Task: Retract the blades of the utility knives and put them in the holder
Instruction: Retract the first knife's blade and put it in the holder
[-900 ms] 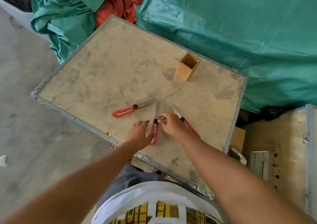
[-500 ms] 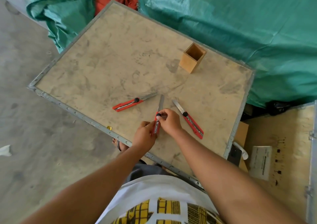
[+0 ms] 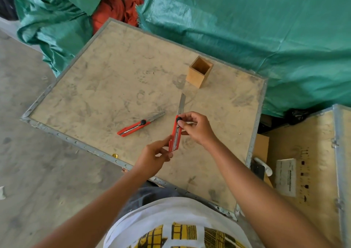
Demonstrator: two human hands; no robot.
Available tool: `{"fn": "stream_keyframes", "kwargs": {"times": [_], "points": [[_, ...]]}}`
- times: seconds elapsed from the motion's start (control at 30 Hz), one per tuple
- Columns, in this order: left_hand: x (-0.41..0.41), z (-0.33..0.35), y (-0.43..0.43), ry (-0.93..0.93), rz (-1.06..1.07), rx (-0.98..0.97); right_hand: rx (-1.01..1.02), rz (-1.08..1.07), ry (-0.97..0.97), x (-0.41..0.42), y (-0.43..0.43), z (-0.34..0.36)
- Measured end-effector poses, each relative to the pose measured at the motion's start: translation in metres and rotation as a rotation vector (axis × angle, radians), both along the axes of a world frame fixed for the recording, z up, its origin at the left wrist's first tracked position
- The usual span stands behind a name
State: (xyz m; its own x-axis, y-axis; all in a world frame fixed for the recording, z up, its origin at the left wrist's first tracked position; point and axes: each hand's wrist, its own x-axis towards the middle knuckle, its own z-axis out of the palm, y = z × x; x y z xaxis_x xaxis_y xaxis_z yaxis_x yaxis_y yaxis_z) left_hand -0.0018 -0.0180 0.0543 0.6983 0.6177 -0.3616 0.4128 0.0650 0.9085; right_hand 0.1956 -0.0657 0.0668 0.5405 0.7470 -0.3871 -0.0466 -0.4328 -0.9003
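Both my hands hold one red utility knife (image 3: 176, 135) above the wooden board (image 3: 106, 88), its long blade extended and pointing away toward the holder. My left hand (image 3: 154, 157) pinches the handle's near end. My right hand (image 3: 196, 129) grips the upper part, thumb and finger at the black slider knob. A second red utility knife (image 3: 135, 128) lies on the board to the left, blade out and pointing right. A third knife seen earlier is hidden behind my right hand. The square wooden holder (image 3: 198, 74) stands upright and empty at the far side.
Green tarpaulin (image 3: 256, 29) covers things behind and to the right of the board, with red cloth (image 3: 114, 12) behind. A wooden crate with metal edging (image 3: 307, 162) is at the right. The board's metal rim (image 3: 79, 145) is close to my body; concrete floor lies left.
My hands have lifted the middle knife off the board; the left hand now holds its near end and the right hand is at the slider. The right-hand knife is now hidden.
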Motion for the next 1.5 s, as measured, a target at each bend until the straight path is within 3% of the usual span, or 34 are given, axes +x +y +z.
{"fn": "stream_keyframes", "kwargs": {"times": [0.23,0.53,0.73,0.93,1.13,1.5], "points": [[0.004,0.026,-0.002,-0.095,0.068,0.049,0.114,0.045,0.042,0.007,-0.010,0.041],[0.011,0.039,-0.003,-0.197,0.159,-0.092,-0.002,0.313,-0.092,-0.002,-0.024,0.058],[0.015,0.049,0.008,-0.174,0.103,-0.019,0.027,0.338,-0.229,-0.006,-0.027,0.061],[0.019,0.056,0.010,-0.178,0.078,0.025,0.099,0.147,-0.417,-0.016,-0.027,0.057],[0.024,0.060,0.010,-0.199,0.112,0.015,0.113,0.200,-0.360,-0.013,-0.033,0.060],[0.036,0.064,0.018,-0.205,0.064,0.045,0.163,0.070,-0.410,-0.010,-0.029,0.063]]}}
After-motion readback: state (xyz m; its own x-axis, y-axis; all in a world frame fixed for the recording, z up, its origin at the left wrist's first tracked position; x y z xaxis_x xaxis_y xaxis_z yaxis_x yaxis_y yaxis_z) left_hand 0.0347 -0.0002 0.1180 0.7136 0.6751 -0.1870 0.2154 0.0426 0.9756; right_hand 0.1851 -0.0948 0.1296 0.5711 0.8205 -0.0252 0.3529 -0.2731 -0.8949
